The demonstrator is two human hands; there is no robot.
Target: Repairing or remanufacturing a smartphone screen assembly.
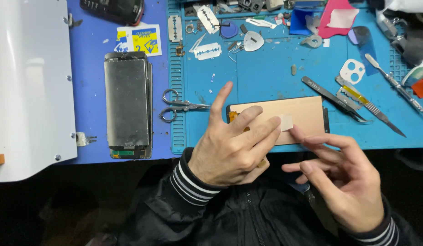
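Left hand [227,152]: fingers spread, pinning the flat copper-backed phone screen panel [302,116] so it stays steady on the bench
Right hand [346,182]: fingers loose, fingertip touching the small pale tape square [285,122]; grasping nothing

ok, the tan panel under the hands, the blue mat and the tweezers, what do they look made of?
Panel: looks like a screen module with a matte copper-tan film backing and a dark rim, probably glass beneath. Mat: likely silicone or rubber; matte blue, ribbed strip on its left edge. Tweezers: probably coated metal; thin, rigid, matte black. Left hand presses the panel; right hand touches a pale patch.
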